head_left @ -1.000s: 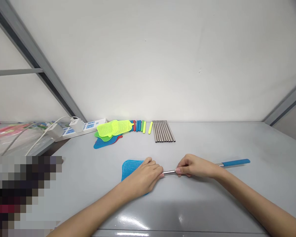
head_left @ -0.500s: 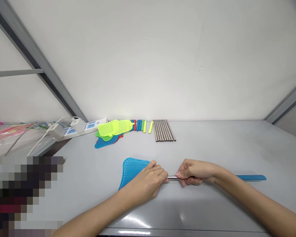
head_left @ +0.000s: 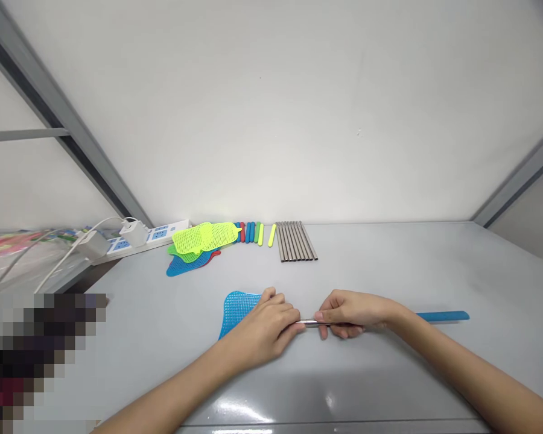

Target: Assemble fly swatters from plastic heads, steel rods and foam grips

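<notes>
A fly swatter lies across the front of the table, its blue mesh head (head_left: pixel 238 308) at the left. My left hand (head_left: pixel 271 325) is closed around the swatter's neck, covering where the head meets the rod. A short stretch of shiny metal rod (head_left: pixel 308 322) shows between my hands. On that rod my right hand (head_left: pixel 344 313) is closed, thumb on top and fingers curled beneath. Past my right wrist, the blue handle (head_left: pixel 443 316) sticks out to the right. The part of the rod under my right hand and forearm is hidden.
Metal tubes (head_left: pixel 296 241) lie in a row at the back, beside colored handles (head_left: pixel 250 232). Left of these are stacked mesh swatter heads (head_left: pixel 203 238), yellow-green on top. A white power strip (head_left: pixel 163 234) with plugged-in chargers and cables sits at the back left, near plastic bags (head_left: pixel 22 259).
The view has shifted slightly. The swatter's blue handle appears farther left and a little higher, and both hands remain closed on the swatter, still close together.
</notes>
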Available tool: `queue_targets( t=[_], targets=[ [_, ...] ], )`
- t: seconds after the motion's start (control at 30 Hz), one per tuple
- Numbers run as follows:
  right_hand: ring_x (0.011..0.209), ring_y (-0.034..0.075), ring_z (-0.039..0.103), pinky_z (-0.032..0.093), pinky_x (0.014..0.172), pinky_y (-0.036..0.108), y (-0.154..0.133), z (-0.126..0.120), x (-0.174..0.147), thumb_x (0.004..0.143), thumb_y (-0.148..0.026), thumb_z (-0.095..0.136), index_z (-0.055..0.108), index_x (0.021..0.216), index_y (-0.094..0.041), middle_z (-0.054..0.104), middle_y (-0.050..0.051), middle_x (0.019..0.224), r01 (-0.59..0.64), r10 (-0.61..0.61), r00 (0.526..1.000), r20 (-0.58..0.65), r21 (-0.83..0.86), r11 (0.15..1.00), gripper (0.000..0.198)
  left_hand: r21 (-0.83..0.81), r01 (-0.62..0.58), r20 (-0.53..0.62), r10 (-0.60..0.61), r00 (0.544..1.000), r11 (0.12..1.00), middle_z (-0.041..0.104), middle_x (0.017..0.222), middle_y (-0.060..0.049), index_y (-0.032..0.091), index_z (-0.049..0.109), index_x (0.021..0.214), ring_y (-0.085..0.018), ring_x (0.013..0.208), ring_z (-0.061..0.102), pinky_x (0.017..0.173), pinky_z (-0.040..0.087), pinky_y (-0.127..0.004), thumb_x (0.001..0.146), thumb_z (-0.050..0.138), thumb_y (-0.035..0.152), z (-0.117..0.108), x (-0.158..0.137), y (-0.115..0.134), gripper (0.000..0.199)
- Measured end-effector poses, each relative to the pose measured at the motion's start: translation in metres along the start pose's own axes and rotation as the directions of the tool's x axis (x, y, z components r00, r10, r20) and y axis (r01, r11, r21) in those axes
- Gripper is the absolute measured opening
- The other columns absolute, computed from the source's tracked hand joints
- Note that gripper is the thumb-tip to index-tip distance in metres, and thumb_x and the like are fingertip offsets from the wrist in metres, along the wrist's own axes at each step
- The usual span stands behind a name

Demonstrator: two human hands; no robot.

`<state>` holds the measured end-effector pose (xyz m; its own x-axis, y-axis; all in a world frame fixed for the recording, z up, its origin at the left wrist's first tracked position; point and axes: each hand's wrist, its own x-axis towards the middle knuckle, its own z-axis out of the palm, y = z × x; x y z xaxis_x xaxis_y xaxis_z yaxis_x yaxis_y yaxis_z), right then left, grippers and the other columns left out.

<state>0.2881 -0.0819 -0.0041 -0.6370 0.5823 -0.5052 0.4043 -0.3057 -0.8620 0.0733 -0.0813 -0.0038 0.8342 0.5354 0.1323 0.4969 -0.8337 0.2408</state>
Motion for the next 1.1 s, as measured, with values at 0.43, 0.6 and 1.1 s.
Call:
queue_targets(
  t=[0.43,0.6,1.1],
  targets=[
    [0.044,0.006,0.043,0.031,0.04,0.017,-0.003,-0.01,-0.013,0.069,-0.045,0.056,0.057,0.072,-0.012,0.051,-0.001,0.058,-0.029,-0.035,0.984,-0.175,-0.348,0.937,0.033,-0.039,-0.003,0.064,0.005,0.998,0.999,0.049,0.06,0.002,0.017,0.046,0.064,-0.014,0.068,0.039,0.073,0.026,-0.031,0.087,0.035,0.024,-0.013,-0.004,-0.009,0.026],
    [0.043,0.004,0.025,0.018,0.039,0.019,-0.004,-0.005,-0.014,0.074,-0.037,0.05,0.053,0.055,-0.011,0.032,-0.005,0.046,0.047,-0.17,0.966,-0.195,-0.512,0.858,0.032,-0.098,-0.016,0.077,0.024,0.997,0.995,0.048,0.059,0.002,0.016,0.043,0.064,-0.012,0.065,0.039,0.071,0.026,-0.03,0.088,0.031,0.023,-0.008,-0.008,-0.003,0.028],
    [0.033,0.003,0.022,0.014,0.035,0.019,-0.003,0.004,-0.007,0.076,-0.037,0.049,0.056,0.059,-0.01,0.031,-0.007,0.035,-0.019,0.017,1.0,-0.016,-0.146,0.989,0.032,-0.031,-0.059,0.063,0.06,0.996,0.998,0.046,0.062,0.001,0.016,0.042,0.066,-0.012,0.067,0.039,0.076,0.027,-0.03,0.086,0.034,0.019,-0.001,-0.01,0.008,0.022]
  ],
)
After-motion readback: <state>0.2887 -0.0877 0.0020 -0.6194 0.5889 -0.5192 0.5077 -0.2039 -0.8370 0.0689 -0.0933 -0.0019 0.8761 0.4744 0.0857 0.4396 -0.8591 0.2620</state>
